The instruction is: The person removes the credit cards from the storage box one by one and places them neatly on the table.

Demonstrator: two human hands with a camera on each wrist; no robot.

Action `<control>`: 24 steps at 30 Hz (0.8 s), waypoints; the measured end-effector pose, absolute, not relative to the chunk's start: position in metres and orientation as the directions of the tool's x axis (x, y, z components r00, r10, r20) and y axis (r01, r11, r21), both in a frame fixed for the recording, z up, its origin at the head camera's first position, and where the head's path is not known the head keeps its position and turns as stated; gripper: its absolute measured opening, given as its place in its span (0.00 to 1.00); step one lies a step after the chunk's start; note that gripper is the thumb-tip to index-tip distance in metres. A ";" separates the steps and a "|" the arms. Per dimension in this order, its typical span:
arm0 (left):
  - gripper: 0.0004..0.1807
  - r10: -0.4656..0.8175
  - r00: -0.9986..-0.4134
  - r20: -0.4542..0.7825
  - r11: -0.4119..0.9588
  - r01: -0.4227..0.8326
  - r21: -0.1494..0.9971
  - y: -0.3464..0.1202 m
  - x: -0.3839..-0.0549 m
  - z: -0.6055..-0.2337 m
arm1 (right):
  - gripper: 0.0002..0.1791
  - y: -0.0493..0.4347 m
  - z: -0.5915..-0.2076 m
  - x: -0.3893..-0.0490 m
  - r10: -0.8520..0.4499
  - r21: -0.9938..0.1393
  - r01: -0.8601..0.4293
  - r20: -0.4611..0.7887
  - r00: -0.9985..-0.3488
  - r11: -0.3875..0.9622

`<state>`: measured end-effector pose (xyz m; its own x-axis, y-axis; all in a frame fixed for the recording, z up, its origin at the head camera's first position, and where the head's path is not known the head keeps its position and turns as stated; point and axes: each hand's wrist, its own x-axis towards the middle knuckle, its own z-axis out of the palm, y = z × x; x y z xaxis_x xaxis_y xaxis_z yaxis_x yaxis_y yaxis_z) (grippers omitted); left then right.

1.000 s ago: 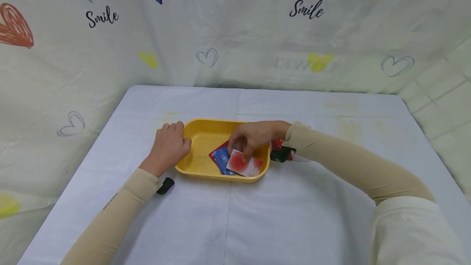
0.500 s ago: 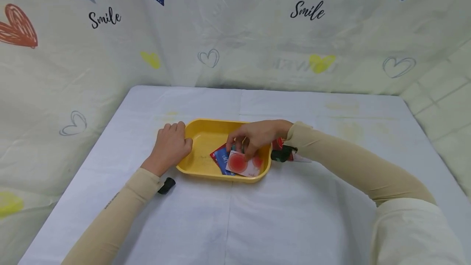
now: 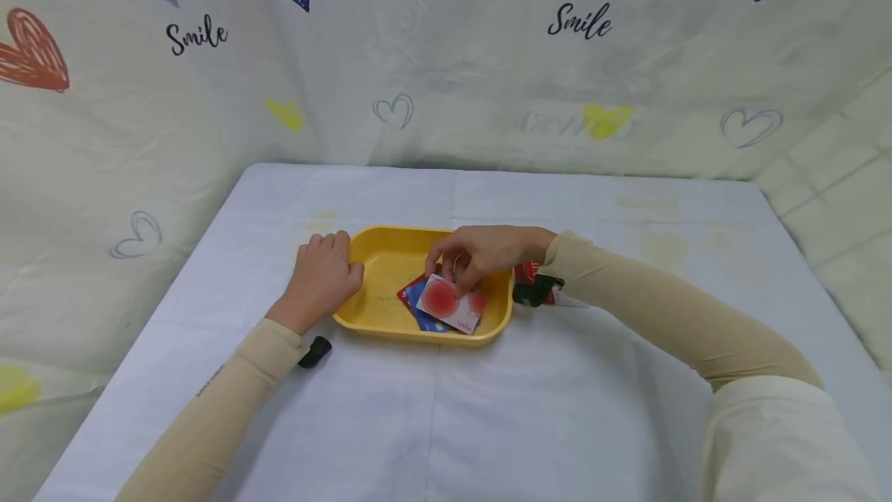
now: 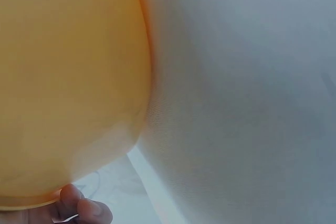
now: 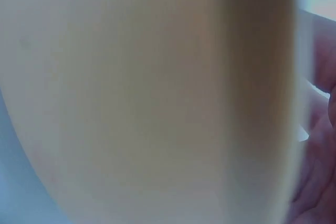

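A yellow tray (image 3: 376,269) lies on the table, its left rim gripped by my left hand (image 3: 322,279). In the left wrist view, fingertips (image 4: 90,209) show at the tray's edge. My right hand (image 3: 482,252) reaches over the tray's right end and pinches a white card with red circles (image 3: 440,299). Under this card, a blue card (image 3: 421,318) and a red card (image 3: 406,293) stick out at the left, lying fanned inside the tray. The tray wall (image 5: 157,98) fills most of the right wrist view, blurred, with part of my right hand (image 5: 317,156) at the right edge.
A red and white item (image 3: 527,273) lies just right of the tray, partly hidden by the right wrist and its black camera (image 3: 533,292). White cloth (image 3: 557,409) covers the table. Behind the far edge hangs a sheet printed with hearts (image 3: 446,45).
The white card has shifted a little left and up and has turned, with my right hand moving slightly left. My left hand and the tray have stayed in place.
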<state>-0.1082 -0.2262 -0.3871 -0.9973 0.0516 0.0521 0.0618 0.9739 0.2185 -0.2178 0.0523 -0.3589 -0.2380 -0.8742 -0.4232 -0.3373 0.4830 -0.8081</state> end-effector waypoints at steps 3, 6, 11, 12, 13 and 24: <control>0.09 0.057 -0.997 0.055 0.975 0.067 0.212 -0.225 -0.108 -0.387 | 0.22 0.053 -0.360 -0.217 -0.878 -0.815 -0.334 -0.410 -0.246 0.474; 0.09 0.059 -0.996 0.061 0.976 0.071 0.205 -0.225 -0.108 -0.386 | 0.22 0.054 -0.360 -0.217 -0.888 -0.827 -0.333 -0.383 -0.256 0.453; 0.09 0.062 -0.996 0.056 0.973 0.073 0.218 -0.224 -0.108 -0.387 | 0.21 0.055 -0.359 -0.215 -0.899 -0.848 -0.323 -0.342 -0.272 0.420; 0.10 0.061 -0.997 0.053 0.973 0.071 0.220 -0.225 -0.109 -0.387 | 0.21 0.056 -0.359 -0.215 -0.901 -0.851 -0.323 -0.335 -0.275 0.414; 0.10 0.060 -0.997 0.051 0.973 0.070 0.220 -0.225 -0.109 -0.388 | 0.21 0.056 -0.358 -0.214 -0.903 -0.854 -0.321 -0.329 -0.278 0.410; 0.09 0.063 -0.996 0.068 0.976 0.076 0.203 -0.227 -0.109 -0.391 | 0.22 0.058 -0.350 -0.209 -0.899 -0.869 -0.301 -0.292 -0.326 0.392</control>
<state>-0.1094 -0.2272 -0.3906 -0.9957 0.0629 0.0679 0.0756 0.9762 0.2033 -0.2090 0.0583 -0.3496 -0.3262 -0.8990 -0.2923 -0.3012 0.3920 -0.8693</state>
